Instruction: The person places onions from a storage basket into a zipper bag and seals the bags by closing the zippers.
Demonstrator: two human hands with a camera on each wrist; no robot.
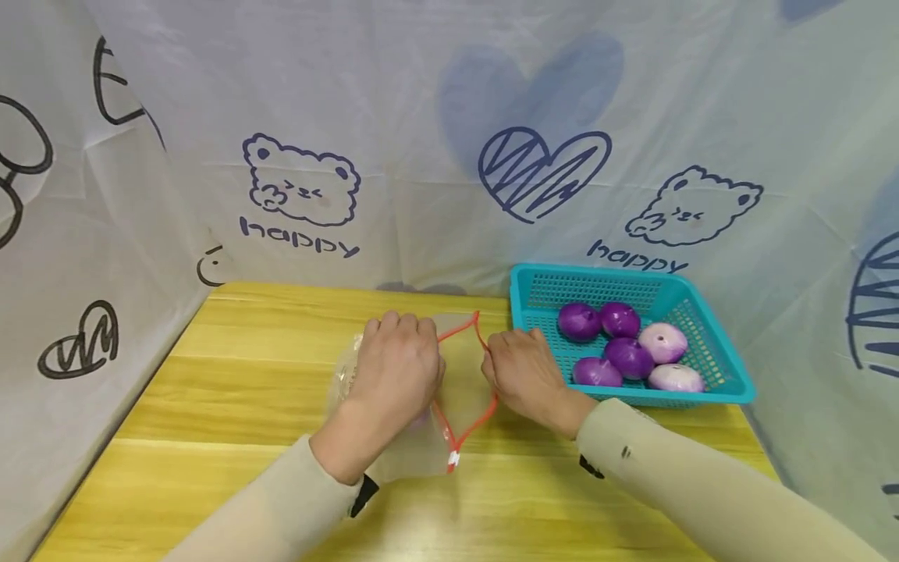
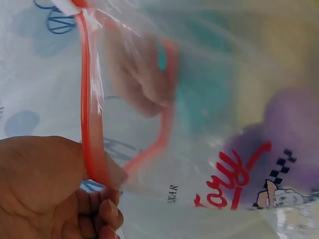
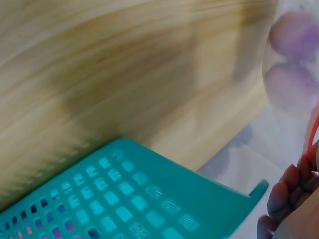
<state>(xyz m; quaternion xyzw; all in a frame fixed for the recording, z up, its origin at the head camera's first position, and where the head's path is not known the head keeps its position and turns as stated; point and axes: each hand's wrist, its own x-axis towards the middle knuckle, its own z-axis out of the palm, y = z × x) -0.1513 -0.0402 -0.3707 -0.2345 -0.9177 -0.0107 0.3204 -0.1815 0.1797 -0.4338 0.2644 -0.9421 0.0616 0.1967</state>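
Note:
Between both hands a clear zip bag (image 1: 407,462) with a red-orange zip strip (image 2: 90,104) is spread at its mouth. The left hand (image 1: 396,363) pinches one side of the rim between thumb and fingers. On the opposite side, the right hand (image 1: 523,375) grips the rim with curled fingers, close to the basket. A white slider (image 1: 453,458) sits at the near end of the zip. Purple onions (image 2: 296,129) lie inside the bag, blurred through the plastic; from above, the left hand mostly hides them. Red print (image 2: 229,181) shows on the bag.
At the right stands a teal plastic basket (image 1: 597,270) holding several peeled onions (image 1: 628,358), some purple, some paler. The wooden table (image 1: 211,382) carries the basket. A white cloth (image 1: 421,195) with bear and heart drawings hangs behind and along the sides.

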